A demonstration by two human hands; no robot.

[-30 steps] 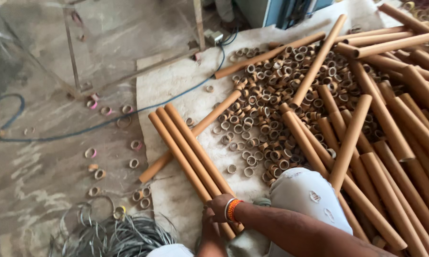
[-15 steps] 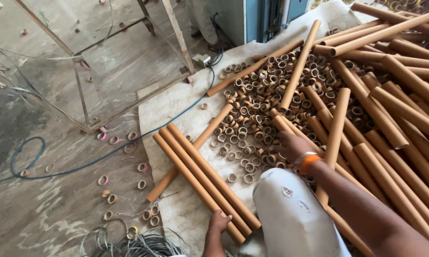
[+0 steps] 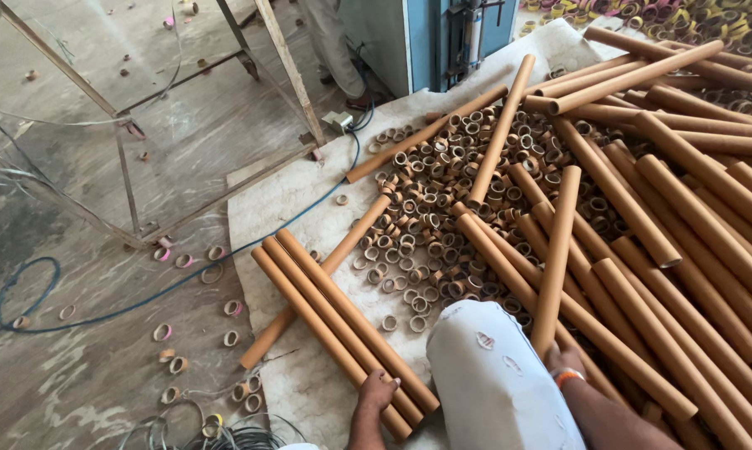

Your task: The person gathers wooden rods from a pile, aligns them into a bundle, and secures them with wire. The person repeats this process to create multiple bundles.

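Three tubes [image 3: 338,321] lie gathered side by side under the left hand [image 3: 378,392], which grips their near ends, while the right hand [image 3: 566,360] grasps one more tube [image 3: 557,254] from the big pile [image 3: 684,192] beyond, largely unsorted.

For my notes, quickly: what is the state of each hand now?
Left hand: closed on the near end of three side-by-side cardboard tubes.
Right hand: gripping one raised cardboard tube.

Blue cable [image 3: 226,265] on concrete floor [image 3: 84,383] — metal frame [image 3: 284,67].
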